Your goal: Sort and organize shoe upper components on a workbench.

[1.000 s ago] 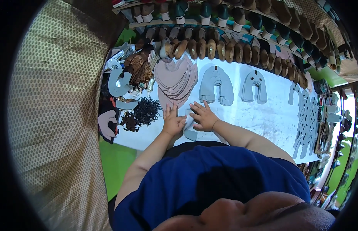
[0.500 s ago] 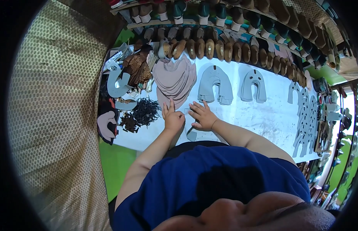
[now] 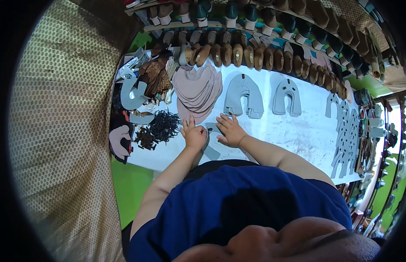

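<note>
Near the front edge of the white table, a grey curved shoe-upper piece (image 3: 211, 153) lies between my hands, with a dark mark at its upper left end. My left hand (image 3: 195, 138) rests at its left side, thumb and index finger curled together in a pinch beside the dark mark, other fingers stretched out. What the pinch holds, if anything, is too small to make out. My right hand (image 3: 231, 132) lies flat on the piece's right side, fingers spread. Just beyond my left hand is a fanned stack of pinkish-beige upper pieces (image 3: 198, 89).
Beyond my right hand lie two stacks of grey U-shaped pieces (image 3: 238, 89) (image 3: 281, 98). Spread grey pieces (image 3: 344, 131) cover the right end. A black stringy tangle (image 3: 164, 126) and brown scraps (image 3: 155, 78) lie left. Wooden shoe lasts (image 3: 238, 56) line the back.
More of the grey upper piece shows between my hands, its dark mark now visible. My right hand has moved slightly right, and my left hand slightly left.
</note>
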The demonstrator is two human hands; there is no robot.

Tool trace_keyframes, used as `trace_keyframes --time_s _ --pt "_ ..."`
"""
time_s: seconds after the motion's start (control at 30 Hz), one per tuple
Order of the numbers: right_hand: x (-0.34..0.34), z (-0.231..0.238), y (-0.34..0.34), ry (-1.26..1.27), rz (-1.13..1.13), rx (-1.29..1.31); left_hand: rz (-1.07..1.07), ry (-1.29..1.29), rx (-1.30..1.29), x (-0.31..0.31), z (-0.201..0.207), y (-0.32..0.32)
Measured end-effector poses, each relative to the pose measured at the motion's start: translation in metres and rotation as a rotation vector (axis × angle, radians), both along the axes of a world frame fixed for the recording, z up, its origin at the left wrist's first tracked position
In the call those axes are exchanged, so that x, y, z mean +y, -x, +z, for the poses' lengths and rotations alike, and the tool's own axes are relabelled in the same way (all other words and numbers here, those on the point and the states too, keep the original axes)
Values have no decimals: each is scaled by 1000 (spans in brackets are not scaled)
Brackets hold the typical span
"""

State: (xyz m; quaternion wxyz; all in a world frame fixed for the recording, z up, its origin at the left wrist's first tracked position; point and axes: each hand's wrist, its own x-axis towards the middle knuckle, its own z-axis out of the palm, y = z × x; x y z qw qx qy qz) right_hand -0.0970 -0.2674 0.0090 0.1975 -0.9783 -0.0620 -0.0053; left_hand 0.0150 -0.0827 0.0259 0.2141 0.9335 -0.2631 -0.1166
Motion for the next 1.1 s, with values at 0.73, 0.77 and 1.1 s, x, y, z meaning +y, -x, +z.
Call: trace_keyframes --time_s 0.73,0.77,1.1 --pt "3 2 -2 -48 -30 2 124 -10 -32 15 -13 5" --pt "2 1 -2 -46 -33 -1 169 52 -70 16 -12 5" --pt "3 0 2 -58 -45 -19 -506 -290 -133 26 9 25"
